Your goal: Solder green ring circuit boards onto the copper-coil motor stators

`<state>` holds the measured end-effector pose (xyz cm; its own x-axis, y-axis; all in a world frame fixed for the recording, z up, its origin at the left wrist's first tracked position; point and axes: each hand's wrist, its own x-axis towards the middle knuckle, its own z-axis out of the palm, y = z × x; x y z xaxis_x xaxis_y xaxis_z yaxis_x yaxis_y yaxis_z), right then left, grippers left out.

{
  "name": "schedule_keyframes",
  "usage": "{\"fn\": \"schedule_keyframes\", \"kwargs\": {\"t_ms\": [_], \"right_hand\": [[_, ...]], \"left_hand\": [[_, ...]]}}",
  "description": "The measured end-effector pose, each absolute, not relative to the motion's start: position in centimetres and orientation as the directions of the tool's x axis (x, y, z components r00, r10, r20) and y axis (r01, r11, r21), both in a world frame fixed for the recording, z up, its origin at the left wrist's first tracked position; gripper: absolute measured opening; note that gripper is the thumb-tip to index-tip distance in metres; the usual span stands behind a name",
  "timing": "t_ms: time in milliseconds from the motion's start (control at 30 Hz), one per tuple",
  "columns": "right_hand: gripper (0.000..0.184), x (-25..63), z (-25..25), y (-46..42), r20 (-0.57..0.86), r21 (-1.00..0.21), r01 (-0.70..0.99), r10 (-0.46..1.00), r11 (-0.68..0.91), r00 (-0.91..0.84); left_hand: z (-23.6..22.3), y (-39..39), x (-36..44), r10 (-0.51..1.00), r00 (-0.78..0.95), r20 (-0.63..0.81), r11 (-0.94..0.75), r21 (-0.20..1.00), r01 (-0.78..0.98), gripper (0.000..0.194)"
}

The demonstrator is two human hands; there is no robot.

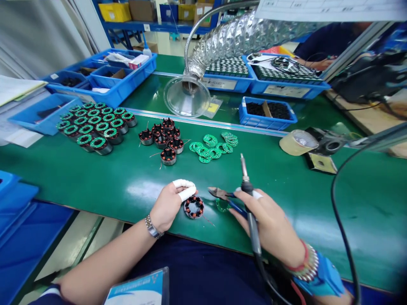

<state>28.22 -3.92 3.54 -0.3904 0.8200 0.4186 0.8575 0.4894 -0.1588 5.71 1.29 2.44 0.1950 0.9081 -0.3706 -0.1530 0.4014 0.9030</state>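
Green benchtop (pixel 133 180) spans the view, blue shelving (pixel 171 29) behind it at eleven o'clock, a foil duct (pixel 235 40) between twelve and one. At two o'clock a sheet of paper (pixel 330 10), cut off by the frame, partly hides a co-worker's dark sleeve (pixel 330 42). Toward six o'clock lies the copper-wound ring (pixel 193 215); the left hand's (pixel 168 205) white-covered fingertips meet its far edge, but whether they pinch rim or wire I cannot tell. At four o'clock, the right hand (pixel 273 222) grasps a soldering iron (pixel 247 186) and cutters (pixel 227 195), which partly cover a green disc (pixel 218 206).
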Motion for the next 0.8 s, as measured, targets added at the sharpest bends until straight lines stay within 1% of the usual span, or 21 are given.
{"fn": "schedule_keyframes", "kwargs": {"t_ms": [167, 333, 567, 800], "right_hand": [[0.027, 26.4, 3.8, -2.8, 0.354, -0.105, 0.86, 0.827, 0.499, -0.437], [0.026, 26.0, 4.1, -2.5, 0.331, -0.096, 0.857, 0.828, 0.506, -0.452], [0.024, 26.0, 4.1, -2.5, 0.331, -0.066, 0.851, 0.816, 0.521, -0.474], [0.022, 26.1, 4.1, -2.5, 0.322, -0.022, 0.843, 0.802, 0.537, -0.503]], "left_hand": [[2.6, 1.3, 5.9, 0.924, 0.192, -0.33, 0.358, 0.924, -0.134, 0.008], [2.7, 1.3, 6.0, 0.922, 0.186, -0.341, 0.371, 0.915, -0.16, 0.008], [2.6, 1.3, 5.9, 0.923, 0.171, -0.345, 0.371, 0.916, -0.152, 0.01], [2.8, 1.2, 6.0, 0.924, 0.189, -0.333, 0.36, 0.923, -0.134, 0.009]]}}
